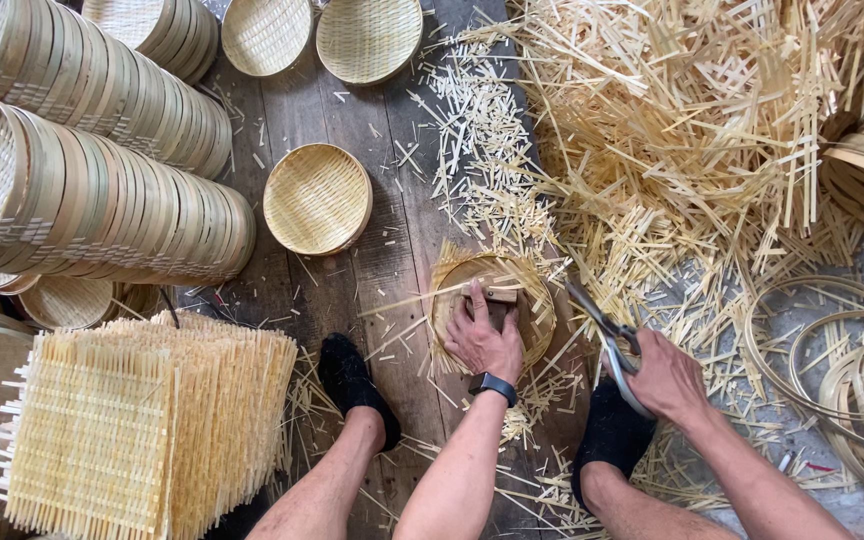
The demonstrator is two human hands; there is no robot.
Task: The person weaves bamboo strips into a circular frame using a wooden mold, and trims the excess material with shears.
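Two hands at work on a bamboo tray on a plank floor, amid stacks and offcuts.

Several long stacks of finished round trays (102, 200) lie on their sides in the upper left of the frame, with a pile of square woven mats (142, 420) at lower left. Single round trays (318, 198) lie on the floor (392, 250) at upper centre. Just below centre, the left hand (483, 340), a dark watch at its wrist, presses flat on a small wooden block (492, 294) set on an untrimmed woven tray (532, 300); it grasps nothing. Right of it, the right hand (664, 375) is clenched around the handles of large shears (604, 330), blades pointing toward the tray's edge. Loose bamboo strips (692, 130) heap at upper right, coiled bamboo hoops (842, 380) at far right.
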